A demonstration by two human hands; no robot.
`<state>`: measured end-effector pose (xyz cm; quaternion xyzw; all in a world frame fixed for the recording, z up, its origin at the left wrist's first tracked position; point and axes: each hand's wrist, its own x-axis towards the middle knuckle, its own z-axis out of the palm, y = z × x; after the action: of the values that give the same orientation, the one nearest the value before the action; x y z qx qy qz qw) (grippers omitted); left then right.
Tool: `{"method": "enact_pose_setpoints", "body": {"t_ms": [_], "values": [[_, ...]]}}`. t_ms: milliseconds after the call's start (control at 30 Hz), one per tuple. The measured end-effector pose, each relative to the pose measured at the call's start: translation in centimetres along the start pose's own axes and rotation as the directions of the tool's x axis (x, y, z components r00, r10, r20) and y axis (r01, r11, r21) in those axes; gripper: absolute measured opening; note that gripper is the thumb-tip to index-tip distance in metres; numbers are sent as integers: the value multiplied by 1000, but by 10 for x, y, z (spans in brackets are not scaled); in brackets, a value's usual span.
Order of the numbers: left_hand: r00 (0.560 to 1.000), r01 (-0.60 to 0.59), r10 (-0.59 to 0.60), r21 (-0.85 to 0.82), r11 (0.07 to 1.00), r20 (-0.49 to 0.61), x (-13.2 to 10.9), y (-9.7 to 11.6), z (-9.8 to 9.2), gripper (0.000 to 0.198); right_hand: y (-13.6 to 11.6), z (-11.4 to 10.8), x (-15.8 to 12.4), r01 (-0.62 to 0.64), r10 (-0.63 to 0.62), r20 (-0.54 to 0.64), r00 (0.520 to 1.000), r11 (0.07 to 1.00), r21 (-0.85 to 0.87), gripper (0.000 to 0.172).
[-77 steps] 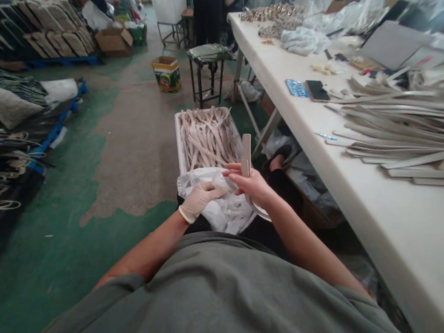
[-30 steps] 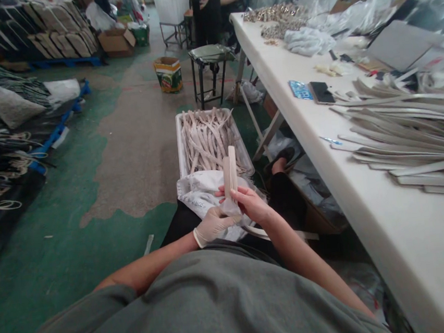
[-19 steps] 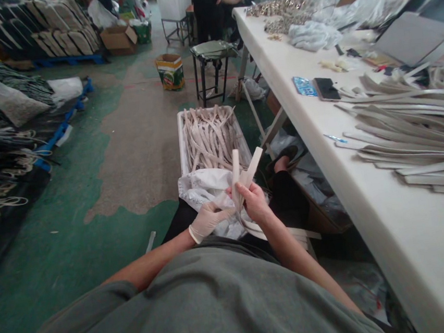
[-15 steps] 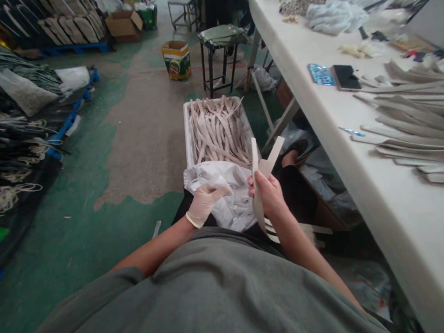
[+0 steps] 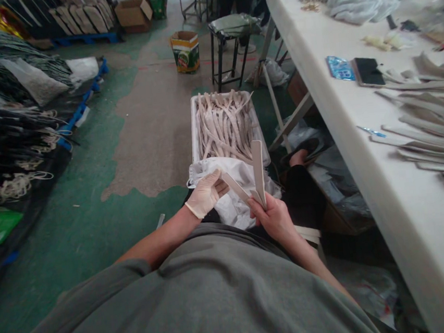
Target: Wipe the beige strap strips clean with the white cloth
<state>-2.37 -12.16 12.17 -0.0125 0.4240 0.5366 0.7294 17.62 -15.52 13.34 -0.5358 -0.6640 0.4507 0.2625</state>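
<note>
My right hand (image 5: 274, 216), bare, is closed around several pale beige straps. One strap (image 5: 259, 168) stands up from its grip. Another strap (image 5: 235, 187) slants left toward my left hand (image 5: 208, 193), which wears a thin whitish glove. The left fingertips meet that strap's end in a pinch, with the other fingers curled below it. White cloth or sheeting (image 5: 236, 207) covers my lap beneath both hands. Just beyond it stands a white crate (image 5: 194, 132) full of beige strips (image 5: 223, 122). More pale straps (image 5: 309, 234) lie under my right forearm, partly hidden.
A long white table (image 5: 331, 124) runs along my right, carrying many grey-beige strips (image 5: 435, 135), a phone (image 5: 369, 71) and a blue packet (image 5: 340, 67). Ahead are a black stool (image 5: 230, 50) and a yellow-green box (image 5: 185, 54). Loaded pallets (image 5: 92, 87) line the left.
The straps in my right hand have tilted, and one now points left to my left fingertips. My left hand has turned, showing more of its curled fingers. The view has shifted slightly left.
</note>
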Motion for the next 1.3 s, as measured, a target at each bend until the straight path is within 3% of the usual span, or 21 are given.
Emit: {"method": "enact_pose_setpoints", "body": {"t_ms": [200, 567, 700, 833, 933, 1033, 1100, 1133, 1200, 1300], "values": [[995, -99, 100, 57, 993, -11, 3, -1, -4, 31, -2, -2, -3, 45, -50, -18, 999, 971, -236, 28], [989, -147, 147, 77, 986, 10, 8, -5, -6, 35, 7, 1, -3, 66, -85, -27, 996, 906, -418, 27], [990, -140, 136, 103, 985, 44, 5, -15, -10, 35, 2, 5, 6, 28, -35, -13, 999, 930, -367, 28], [989, -87, 67, 148, 985, 135, 2, -29, -7, 42, -12, 10, 29, -21, 31, 76, 997, 992, -126, 31], [973, -217, 206, 118, 969, 99, 3, -4, -5, 40, -25, 9, 41, -24, 16, 165, 986, 999, 43, 29], [869, -494, 495, 83, 865, 13, -3, 50, -15, 36, -35, 5, 42, 3, -28, 281, 959, 996, 87, 31], [801, -598, 598, 111, 794, 31, -11, 77, -27, 39, -37, 8, 44, 39, -63, 315, 947, 996, 83, 35], [791, -610, 610, 138, 780, 47, -14, 83, -33, 40, -38, 12, 46, 55, -77, 322, 944, 996, 75, 36], [823, -565, 567, 172, 807, 45, -16, 77, -43, 41, -40, 23, 54, 79, -92, 332, 939, 995, 52, 39], [909, -414, 416, 105, 904, 9, -10, 48, -50, 45, -43, 41, 66, 91, -97, 343, 934, 995, 35, 41]]}}
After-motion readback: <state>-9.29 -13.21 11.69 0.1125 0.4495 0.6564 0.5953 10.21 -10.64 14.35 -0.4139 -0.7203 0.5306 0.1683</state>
